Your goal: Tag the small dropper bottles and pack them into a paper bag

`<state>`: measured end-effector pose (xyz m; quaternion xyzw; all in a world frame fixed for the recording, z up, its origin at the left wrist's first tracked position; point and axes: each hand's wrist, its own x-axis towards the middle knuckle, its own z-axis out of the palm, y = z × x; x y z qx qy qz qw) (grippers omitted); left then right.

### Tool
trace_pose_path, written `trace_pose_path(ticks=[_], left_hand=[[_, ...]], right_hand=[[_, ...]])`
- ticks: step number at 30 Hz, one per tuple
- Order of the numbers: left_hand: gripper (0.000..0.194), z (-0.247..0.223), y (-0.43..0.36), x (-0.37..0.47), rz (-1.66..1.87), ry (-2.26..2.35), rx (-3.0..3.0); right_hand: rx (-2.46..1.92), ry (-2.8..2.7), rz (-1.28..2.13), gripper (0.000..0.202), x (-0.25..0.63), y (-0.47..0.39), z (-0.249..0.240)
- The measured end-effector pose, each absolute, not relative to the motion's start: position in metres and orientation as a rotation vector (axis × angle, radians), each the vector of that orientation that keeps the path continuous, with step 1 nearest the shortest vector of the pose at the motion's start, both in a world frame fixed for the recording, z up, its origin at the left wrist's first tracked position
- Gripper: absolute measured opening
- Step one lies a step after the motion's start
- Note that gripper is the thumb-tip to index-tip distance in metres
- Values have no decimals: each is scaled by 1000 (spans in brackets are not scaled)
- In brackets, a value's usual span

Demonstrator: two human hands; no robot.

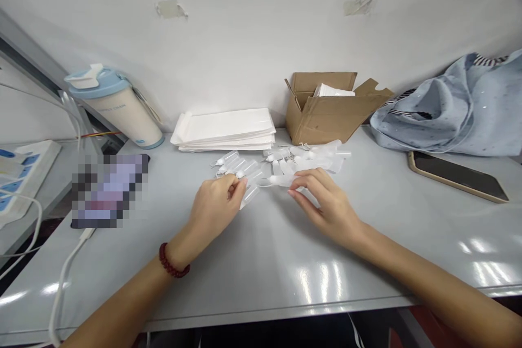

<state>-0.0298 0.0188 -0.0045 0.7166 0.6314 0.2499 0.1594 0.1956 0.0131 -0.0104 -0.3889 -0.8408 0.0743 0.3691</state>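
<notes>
My right hand (326, 198) pinches a small translucent squeeze bottle (280, 180) between thumb and fingers. The bottle has a white neck, and its thin tip points left toward my other hand. My left hand (220, 196) is closed, fingers curled and thumb pressed in; what it grips, if anything, is hidden. Beside its fingertips a clear tube-shaped cap (250, 196) slants over the table. Just beyond the left hand lie several clear caps with white ends (230, 162). More translucent bottles (318, 160) lie in a loose heap past my right fingers.
Behind the pile are a stack of white envelopes (224, 128) and an open cardboard box (322, 119). A tumbler (122, 111) and a phone with a cable (112, 190) are on the left. To the right are a blue cloth bag (452, 109) and another phone (457, 176).
</notes>
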Motion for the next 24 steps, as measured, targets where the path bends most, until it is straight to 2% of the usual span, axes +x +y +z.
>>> trace_pose_path(ticks=[15,24], left_hand=[[39,10,19,-31,814,1215,1261],[22,11,17,-30,800,1124,1317]], right_hand=[[-890,-1945,156,14,198,11,-2],[-923,-1971,173,15,197,8,-6]])
